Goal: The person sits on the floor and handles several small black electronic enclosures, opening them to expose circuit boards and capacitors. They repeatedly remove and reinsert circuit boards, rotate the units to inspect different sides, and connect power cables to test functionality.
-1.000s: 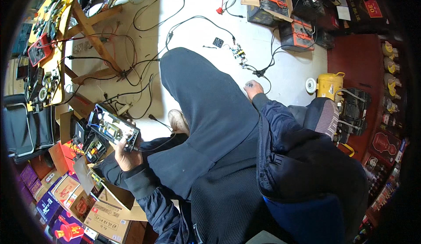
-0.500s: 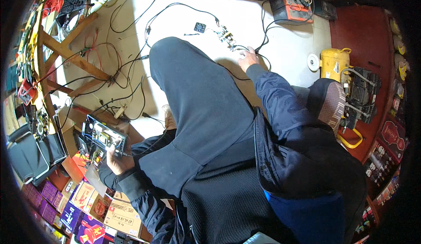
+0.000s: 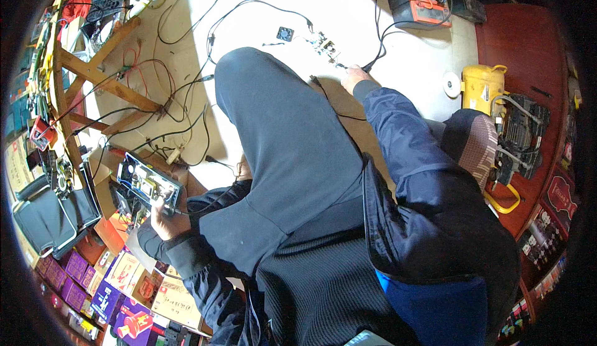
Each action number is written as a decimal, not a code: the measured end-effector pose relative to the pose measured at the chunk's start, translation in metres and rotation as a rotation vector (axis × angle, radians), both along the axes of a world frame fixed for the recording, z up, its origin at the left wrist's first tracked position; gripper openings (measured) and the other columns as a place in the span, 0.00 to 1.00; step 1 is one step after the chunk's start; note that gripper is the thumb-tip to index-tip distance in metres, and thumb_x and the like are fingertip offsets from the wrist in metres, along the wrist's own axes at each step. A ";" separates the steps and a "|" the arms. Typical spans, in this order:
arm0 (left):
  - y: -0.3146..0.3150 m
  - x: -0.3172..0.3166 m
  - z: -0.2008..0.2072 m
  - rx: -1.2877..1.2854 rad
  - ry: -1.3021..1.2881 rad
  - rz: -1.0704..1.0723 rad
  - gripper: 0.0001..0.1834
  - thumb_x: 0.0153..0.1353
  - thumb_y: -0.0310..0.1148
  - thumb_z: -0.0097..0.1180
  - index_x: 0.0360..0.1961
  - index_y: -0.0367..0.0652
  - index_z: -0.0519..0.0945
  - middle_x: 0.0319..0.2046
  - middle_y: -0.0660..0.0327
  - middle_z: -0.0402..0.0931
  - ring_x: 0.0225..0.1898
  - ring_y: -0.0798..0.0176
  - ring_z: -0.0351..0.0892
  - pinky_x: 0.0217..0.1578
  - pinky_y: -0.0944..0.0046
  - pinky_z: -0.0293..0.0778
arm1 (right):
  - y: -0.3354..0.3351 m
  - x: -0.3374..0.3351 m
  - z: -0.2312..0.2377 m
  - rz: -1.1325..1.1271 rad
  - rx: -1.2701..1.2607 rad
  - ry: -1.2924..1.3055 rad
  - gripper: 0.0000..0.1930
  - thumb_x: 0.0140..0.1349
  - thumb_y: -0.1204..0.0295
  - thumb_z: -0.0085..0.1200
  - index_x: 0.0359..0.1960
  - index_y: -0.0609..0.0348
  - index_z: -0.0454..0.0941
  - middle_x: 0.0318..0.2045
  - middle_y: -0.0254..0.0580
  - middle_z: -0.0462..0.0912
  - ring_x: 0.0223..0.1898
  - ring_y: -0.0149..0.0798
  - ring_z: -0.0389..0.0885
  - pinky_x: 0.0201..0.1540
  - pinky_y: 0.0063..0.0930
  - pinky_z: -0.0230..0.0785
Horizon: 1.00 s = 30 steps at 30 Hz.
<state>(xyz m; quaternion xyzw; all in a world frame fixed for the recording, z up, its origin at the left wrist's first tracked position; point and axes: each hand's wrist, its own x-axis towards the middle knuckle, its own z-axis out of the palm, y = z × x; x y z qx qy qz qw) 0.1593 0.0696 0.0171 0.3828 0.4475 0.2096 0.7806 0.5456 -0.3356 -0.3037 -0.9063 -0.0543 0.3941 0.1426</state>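
Observation:
My left hand grips the near edge of an open black device case, its thumb on top. A circuit board shows inside, and a dark cable runs from the case's near end. Out on the white floor, my right hand has its fingers together on a black cable beside a bare circuit board; the exact grip is partly hidden. Left of that board lies a small black fan. A loose black plug rests on the floor between my right hand and my knee.
Batteries with orange tops stand at the far right. A yellow tank and a black machine are at the right. A wooden frame, tangled cables and a black bag lie left. Cardboard boxes sit at lower left.
My right hand's fingers have drawn together by the board's near end. The loose plug has come into sight on the floor. My left hand still holds the case; the view has shifted slightly.

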 end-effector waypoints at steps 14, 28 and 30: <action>0.002 0.000 -0.005 0.026 0.039 0.030 0.29 0.61 0.34 0.63 0.61 0.30 0.74 0.59 0.43 0.79 0.55 0.46 0.84 0.55 0.44 0.85 | -0.032 0.014 -0.003 -0.167 -0.015 -0.152 0.25 0.61 0.58 0.61 0.54 0.64 0.82 0.58 0.61 0.80 0.59 0.58 0.81 0.64 0.42 0.73; 0.000 -0.001 -0.005 0.016 -0.032 0.007 0.35 0.60 0.30 0.60 0.69 0.31 0.68 0.63 0.42 0.75 0.66 0.39 0.76 0.56 0.44 0.85 | -0.031 0.017 0.014 -0.097 -0.048 -0.171 0.24 0.61 0.60 0.61 0.55 0.64 0.82 0.57 0.61 0.80 0.60 0.58 0.80 0.65 0.42 0.72; 0.002 -0.002 -0.005 0.021 0.007 0.041 0.36 0.60 0.30 0.60 0.69 0.31 0.67 0.63 0.41 0.75 0.67 0.39 0.75 0.56 0.44 0.85 | -0.031 0.018 0.014 -0.104 -0.016 -0.149 0.25 0.61 0.60 0.61 0.54 0.68 0.81 0.56 0.64 0.81 0.59 0.58 0.81 0.64 0.42 0.73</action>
